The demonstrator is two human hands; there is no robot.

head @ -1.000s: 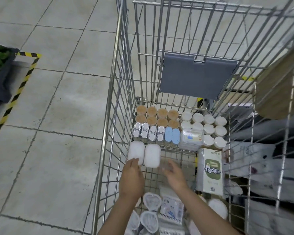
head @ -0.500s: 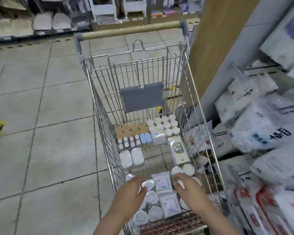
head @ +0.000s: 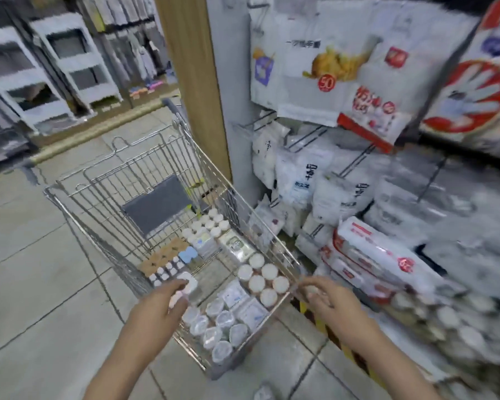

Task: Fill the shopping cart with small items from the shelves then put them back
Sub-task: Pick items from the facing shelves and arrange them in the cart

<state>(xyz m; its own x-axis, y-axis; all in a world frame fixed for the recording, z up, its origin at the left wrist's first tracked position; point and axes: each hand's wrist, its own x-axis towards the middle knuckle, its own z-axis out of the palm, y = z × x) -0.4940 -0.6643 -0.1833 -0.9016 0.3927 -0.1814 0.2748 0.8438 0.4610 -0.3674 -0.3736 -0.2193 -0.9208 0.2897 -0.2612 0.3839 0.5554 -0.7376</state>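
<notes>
Both hands above the loaded cart, beside the shelves

Our left hand (head: 159, 308) hovers over the near left corner of the cart (head: 283, 252), fingers loosely curved, maybe touching a white case (head: 186, 284); we cannot tell if it grips. Our right hand (head: 326, 298) is at the right rim, fingers half curled, contents unclear. Small items (head: 261, 280) lie in neat rows, so we should lift one at a time toward the shelf (head: 358, 157).

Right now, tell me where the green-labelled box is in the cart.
In the head view, the green-labelled box lies against the shopping cart's right wall, between the white-capped bottles beyond it and the round white lids nearer the hands.
</notes>
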